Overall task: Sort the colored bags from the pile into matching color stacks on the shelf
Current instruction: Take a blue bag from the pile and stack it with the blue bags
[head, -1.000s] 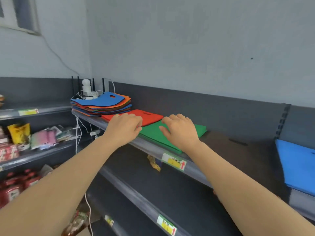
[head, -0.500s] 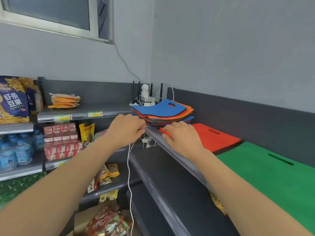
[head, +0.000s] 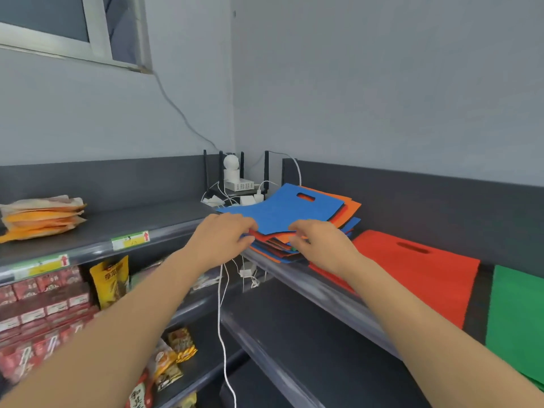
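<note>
A mixed pile of colored bags (head: 297,245) lies in the shelf's corner, with a blue bag (head: 288,207) on top. My left hand (head: 223,240) is at the pile's front left corner, fingers curled over the blue bag's edge and thumb beneath. My right hand (head: 321,242) pinches the same bag's front edge a little to the right. The blue bag's front edge is lifted slightly off the orange one under it. To the right, a red bag (head: 412,272) lies flat on the shelf (head: 323,293), then a green bag (head: 518,319).
A white camera and router with cables (head: 235,181) stand in the corner behind the pile. A white cord (head: 220,319) hangs down below my left hand. Orange packets (head: 41,213) lie on the left shelf. Snack bags and red boxes (head: 44,307) fill the lower left shelves.
My view has swung left, from the green and red bags to the pile. Both hands moved left along the shelf's edge and now grip the blue bag's front edge.
</note>
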Motion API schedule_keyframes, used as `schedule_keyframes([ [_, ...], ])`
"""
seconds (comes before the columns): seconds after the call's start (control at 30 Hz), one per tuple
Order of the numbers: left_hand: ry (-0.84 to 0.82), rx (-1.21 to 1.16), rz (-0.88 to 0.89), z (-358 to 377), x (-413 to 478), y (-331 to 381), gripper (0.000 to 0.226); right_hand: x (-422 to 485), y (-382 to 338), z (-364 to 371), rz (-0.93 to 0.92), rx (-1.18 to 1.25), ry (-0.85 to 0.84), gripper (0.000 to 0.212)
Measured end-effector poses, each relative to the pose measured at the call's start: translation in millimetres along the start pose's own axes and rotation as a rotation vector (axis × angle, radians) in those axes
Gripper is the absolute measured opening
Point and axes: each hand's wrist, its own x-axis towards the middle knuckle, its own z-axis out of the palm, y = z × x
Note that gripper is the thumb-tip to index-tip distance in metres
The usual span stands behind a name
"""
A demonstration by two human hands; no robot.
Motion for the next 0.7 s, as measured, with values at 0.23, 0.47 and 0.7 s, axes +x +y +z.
schedule_keyframes([
  [0.23,-0.092,-0.104,0.030,50,52,-46,0.043,75,2,34,-0.017,0.003,-0.137,0.048],
  [0.47,-0.364,-0.293,0.160,73,105,-84,0.051,118,0,57,0.057,0.050,-0.256,0.055],
  [0.7,-0.466,-0.362,0.329,87,143,-104,0.049,134,-4,57,0.122,-0.201,-0.331,0.047],
])
